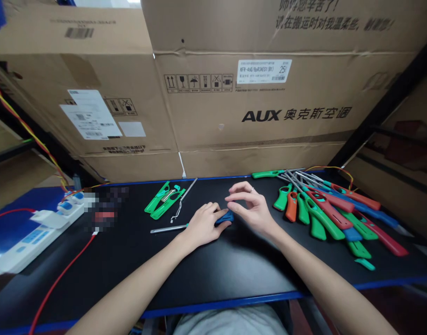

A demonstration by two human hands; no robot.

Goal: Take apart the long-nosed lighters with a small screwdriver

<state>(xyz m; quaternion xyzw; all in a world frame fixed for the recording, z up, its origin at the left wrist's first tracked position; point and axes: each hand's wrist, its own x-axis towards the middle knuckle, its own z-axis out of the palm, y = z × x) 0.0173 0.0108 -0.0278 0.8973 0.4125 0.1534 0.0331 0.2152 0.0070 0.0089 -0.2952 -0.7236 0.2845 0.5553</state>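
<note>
My left hand (203, 224) is closed on the blue handle (226, 217) of a long-nosed lighter lying on the black table (136, 260). Its metal tube (167, 228) sticks out to the left. My right hand (252, 209) is right beside it, thumb and forefinger pinched at the handle's right end, the other fingers raised. A ring shows on one finger. What the pinch holds is too small to make out. An opened green lighter shell (163, 200) with a loose metal tube and wire (183, 197) lies just behind my left hand.
A pile of several green, red, orange and blue lighters (325, 211) lies at the right. A white power strip (42, 228) with red cables sits at the left. Big cardboard boxes (255, 102) wall off the back of the table.
</note>
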